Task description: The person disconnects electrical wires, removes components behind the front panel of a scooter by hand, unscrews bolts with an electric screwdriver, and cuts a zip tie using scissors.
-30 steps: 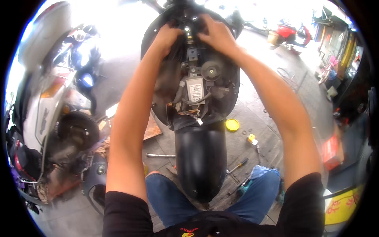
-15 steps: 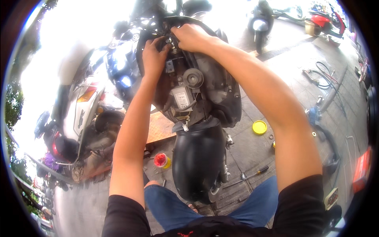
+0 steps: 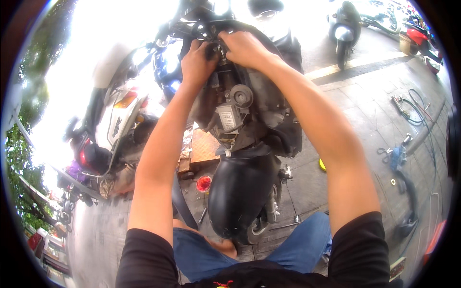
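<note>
Together, left hand [image 3: 197,65] and right hand [image 3: 246,49] curl over the scooter front [image 3: 254,125] beneath them, grasp impossible to tell; round horn [image 3: 241,96] below both. Even, gentle pressure seems wise.

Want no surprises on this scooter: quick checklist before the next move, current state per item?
1. Both hands at the upper part of the exposed scooter front: ok, left hand and right hand are close together there.
2. Fingertip grip confirmed: cannot tell, fingertips are hidden among dark parts.
3. White connector mated: cannot tell, too small to check; it sits near the top edge of the black fender.
4. Tub covered: not ok, open with red contents showing.
5. Floor beside the fender free of tools: not ok, a metal tool lies to its left.
</note>
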The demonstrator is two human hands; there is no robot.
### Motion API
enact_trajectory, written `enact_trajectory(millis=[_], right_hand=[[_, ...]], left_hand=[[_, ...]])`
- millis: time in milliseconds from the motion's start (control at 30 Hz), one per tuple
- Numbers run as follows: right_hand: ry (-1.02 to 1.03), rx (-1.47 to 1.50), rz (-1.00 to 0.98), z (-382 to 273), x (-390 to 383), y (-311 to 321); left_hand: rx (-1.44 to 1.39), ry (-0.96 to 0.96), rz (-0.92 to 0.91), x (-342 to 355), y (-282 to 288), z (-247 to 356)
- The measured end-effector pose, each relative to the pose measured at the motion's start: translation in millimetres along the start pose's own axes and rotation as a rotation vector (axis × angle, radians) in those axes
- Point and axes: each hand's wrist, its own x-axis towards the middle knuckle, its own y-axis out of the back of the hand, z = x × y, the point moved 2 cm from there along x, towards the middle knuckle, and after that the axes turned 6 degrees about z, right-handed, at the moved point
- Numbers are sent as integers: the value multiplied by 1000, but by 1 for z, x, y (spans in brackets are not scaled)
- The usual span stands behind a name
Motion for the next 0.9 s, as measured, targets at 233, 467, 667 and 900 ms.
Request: enact_trajectory(millis=[233, 467, 667, 900], right_hand=[[7, 33, 25, 6, 0, -5], [13, 21, 35, 6, 1, -6], [21, 28, 72, 8, 0, -7], [-8, 7, 26, 6, 2, -6]], left_hand=[[9, -111, 57, 5, -7, -8], [-7, -88, 102, 0, -8, -7], [-154, 11, 158, -8, -14, -11], [-112, -70, 127, 1, -11, -11]])
